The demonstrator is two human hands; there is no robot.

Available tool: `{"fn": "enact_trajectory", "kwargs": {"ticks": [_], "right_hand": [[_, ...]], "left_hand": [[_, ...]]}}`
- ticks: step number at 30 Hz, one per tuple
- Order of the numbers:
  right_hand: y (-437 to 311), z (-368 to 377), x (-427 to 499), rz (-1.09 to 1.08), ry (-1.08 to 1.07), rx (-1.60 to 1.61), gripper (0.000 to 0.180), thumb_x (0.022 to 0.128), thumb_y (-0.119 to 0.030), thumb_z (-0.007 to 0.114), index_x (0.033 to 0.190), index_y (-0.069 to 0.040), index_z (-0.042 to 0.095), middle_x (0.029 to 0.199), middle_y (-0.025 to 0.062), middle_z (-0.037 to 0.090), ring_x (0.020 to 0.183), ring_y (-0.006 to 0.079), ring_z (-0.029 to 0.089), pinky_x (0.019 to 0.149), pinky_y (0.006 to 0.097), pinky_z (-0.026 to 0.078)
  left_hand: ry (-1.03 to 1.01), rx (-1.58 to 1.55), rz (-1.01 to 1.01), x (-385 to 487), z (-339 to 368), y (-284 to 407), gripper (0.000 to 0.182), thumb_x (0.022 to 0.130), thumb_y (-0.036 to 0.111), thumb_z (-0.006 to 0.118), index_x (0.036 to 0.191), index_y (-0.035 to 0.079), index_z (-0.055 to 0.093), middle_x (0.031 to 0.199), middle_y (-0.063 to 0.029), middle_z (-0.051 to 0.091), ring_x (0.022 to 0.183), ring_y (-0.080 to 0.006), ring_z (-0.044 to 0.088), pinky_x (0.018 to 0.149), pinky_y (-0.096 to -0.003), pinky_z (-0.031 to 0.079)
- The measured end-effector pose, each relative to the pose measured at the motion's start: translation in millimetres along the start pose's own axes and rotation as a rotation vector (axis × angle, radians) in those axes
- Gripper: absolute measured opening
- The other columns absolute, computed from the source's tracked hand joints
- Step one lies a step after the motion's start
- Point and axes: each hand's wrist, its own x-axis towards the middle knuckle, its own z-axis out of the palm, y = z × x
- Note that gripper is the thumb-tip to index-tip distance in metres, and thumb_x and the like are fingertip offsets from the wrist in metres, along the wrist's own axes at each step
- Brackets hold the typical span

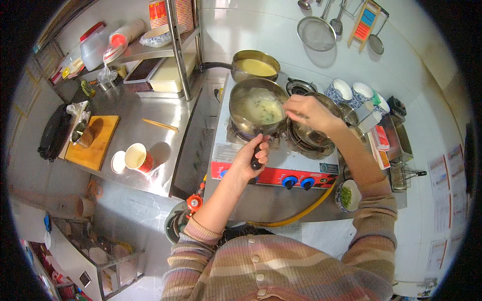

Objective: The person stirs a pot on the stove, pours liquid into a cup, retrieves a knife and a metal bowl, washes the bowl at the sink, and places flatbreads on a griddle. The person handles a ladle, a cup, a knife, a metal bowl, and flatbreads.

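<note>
My left hand (251,157) grips the black handle (257,161) of a metal saucepan (241,122) at the stove's front left. Inside that saucepan lies a pale, cloudy liquid (263,109) with green bits. At the saucepan's right rim is my right hand (307,112), its fingers drawn together. Whether it holds a utensil is hidden by the fingers. Behind stands a second saucepan (236,75) with yellow liquid, its dark handle pointing left. A further metal pan (324,101) sits on the right burner, partly covered by my right hand and forearm.
The gas stove (226,150) has blue knobs (289,182) and a yellow hose (312,209) along its front. A bowl of chopped greens (347,197) is at right. On the left counter are a paper cup (138,157), chopsticks (160,125) and a cutting board (101,146).
</note>
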Motion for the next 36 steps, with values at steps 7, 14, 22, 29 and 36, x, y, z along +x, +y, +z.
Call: {"fn": "enact_trajectory", "kwargs": {"ticks": [7, 14, 22, 29, 36], "right_hand": [[10.6, -31.4, 20.7, 0.927, 0.357, 0.611, 0.012, 0.073, -0.008, 0.06, 0.076, 0.003, 0.06, 0.069, 0.0101, 0.062, 0.064, 0.0178, 0.061, 0.05, 0.0248, 0.049], [35.5, 43.2, -12.7, 1.057, 0.988, 1.259, 0.023, 0.073, -0.001, 0.059, 0.092, 0.01, 0.05, 0.084, 0.0166, 0.056, 0.06, 0.0274, 0.06, 0.054, 0.0307, 0.056], [-6.7, 30.0, -36.8, 0.718, 1.015, 1.092, 0.02, 0.081, -0.008, 0.06, 0.093, 0.007, 0.056, 0.081, 0.01, 0.058, 0.061, 0.0191, 0.061, 0.059, 0.0274, 0.054], [-8.7, 32.9, -42.6, 0.371, 0.748, 0.443, 0.014, 0.075, -0.006, 0.063, 0.087, 0.002, 0.062, 0.076, 0.0077, 0.061, 0.066, 0.0119, 0.058, 0.058, 0.0223, 0.045], [-2.1, 58.7, -19.0, 0.504, 0.743, 0.572, 0.012, 0.074, -0.005, 0.063, 0.084, 0.001, 0.063, 0.075, 0.0091, 0.063, 0.065, 0.0128, 0.059, 0.059, 0.0238, 0.047]], "left_hand": [[0.0, -0.018, -0.002, -0.3, -0.9, 1.8, 0.019, 0.09, 0.021, 0.047, 0.097, 0.004, 0.047, 0.062, 0.0012, 0.042, 0.044, -0.0067, 0.034, 0.036, -0.0199, 0.028], [-0.001, 0.014, 0.004, 4.2, -0.3, -0.5, 0.019, 0.09, 0.021, 0.047, 0.097, 0.003, 0.047, 0.063, 0.0012, 0.043, 0.044, -0.0068, 0.034, 0.036, -0.0201, 0.028], [0.06, -0.004, 0.033, -1.0, 1.9, -2.0, 0.026, 0.089, 0.022, 0.049, 0.104, 0.001, 0.049, 0.064, 0.0016, 0.042, 0.044, -0.0052, 0.032, 0.036, -0.0192, 0.026], [0.031, -0.004, 0.006, -0.8, 0.7, -0.1, 0.022, 0.09, 0.023, 0.047, 0.099, 0.003, 0.047, 0.063, 0.002, 0.042, 0.044, -0.0066, 0.034, 0.037, -0.0196, 0.028], [0.022, 0.013, -0.015, 5.0, 4.5, -2.3, 0.021, 0.09, 0.023, 0.046, 0.098, 0.003, 0.047, 0.063, 0.0018, 0.041, 0.044, -0.0064, 0.033, 0.037, -0.0198, 0.027]]}}
